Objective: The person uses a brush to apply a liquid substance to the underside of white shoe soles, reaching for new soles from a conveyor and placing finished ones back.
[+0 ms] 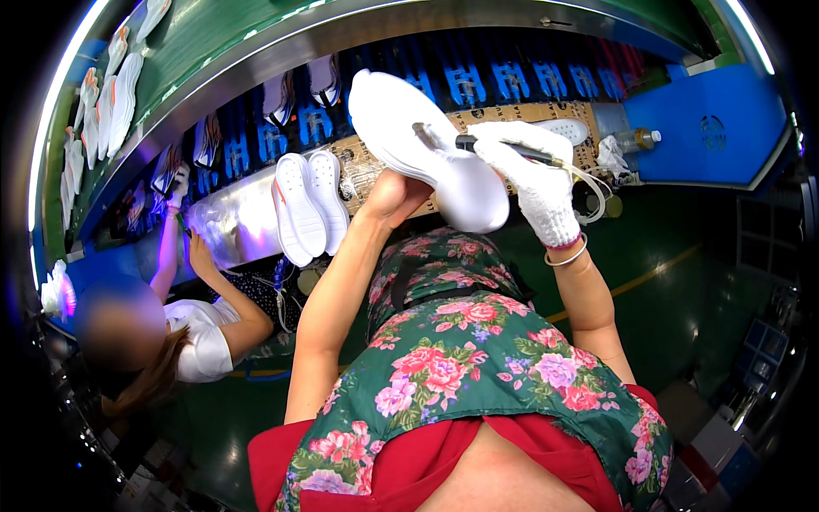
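Observation:
A white shoe sole point(397, 107) is held up in front of me, tilted, its toe and heel ends at upper left and lower right. My bare left hand point(397, 196) grips it from below by its near edge, the fingertips hidden behind it. My right hand point(536, 175), in a white knit glove, is closed round a black pen-like tool point(537, 155) with a pale hose point(600, 196) trailing from its back end. The tool's front end overlaps the sole near its dark oval middle. Left of my left hand, two white soles point(299, 213) lie side by side on the bench.
Cardboard point(358, 171) covers part of the metal bench point(243, 226). Another sole point(565, 130), crumpled white material point(611, 155) and a bottle point(638, 139) lie to the right. Blue racks point(465, 81) run behind. A co-worker point(200, 341) reaches toward the bench at left. Soles line an upper shelf point(192, 51).

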Tool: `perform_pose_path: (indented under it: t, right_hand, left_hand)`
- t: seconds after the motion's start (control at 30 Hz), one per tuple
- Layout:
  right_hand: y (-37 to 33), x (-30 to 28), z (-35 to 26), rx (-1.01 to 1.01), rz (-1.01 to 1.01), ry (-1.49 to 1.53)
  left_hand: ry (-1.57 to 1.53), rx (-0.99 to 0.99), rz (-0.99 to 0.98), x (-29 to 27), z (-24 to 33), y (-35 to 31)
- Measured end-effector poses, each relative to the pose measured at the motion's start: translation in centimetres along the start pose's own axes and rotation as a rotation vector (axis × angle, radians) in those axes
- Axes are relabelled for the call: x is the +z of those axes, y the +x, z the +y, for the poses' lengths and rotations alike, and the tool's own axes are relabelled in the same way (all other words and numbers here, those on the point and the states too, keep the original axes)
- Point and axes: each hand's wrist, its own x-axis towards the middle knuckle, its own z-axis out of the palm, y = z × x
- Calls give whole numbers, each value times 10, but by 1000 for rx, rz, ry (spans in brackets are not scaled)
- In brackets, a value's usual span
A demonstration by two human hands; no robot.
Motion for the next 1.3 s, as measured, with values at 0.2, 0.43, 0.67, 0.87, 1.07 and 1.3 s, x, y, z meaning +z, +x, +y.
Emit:
perform_pose_path:
  t: [0.2,0.43,0.67,0.87,1.07,1.3]
  right_hand:
    - [-12,5,-8,-299,-141,-254]
    - [-27,14,-15,-448,-108,-324]
    - [-21,24,-23,-599,-17,-358]
    - [-12,35,-31,-730,17,-315]
    - [-9,45,-26,-650,108,-214]
    - [-14,48,-13,-686,-57,-323]
  left_hand:
    - [53,-128,-97,-32,-4,-18]
    - [-507,72,-347,5,13,-36]
    - [-570,176,-336,7,-5,-33]
    - [-528,282,-63,2,-23,-24]
    - [-321,252,21,28,-38,-24]
    - [-556,78,-32,9,-64,-15]
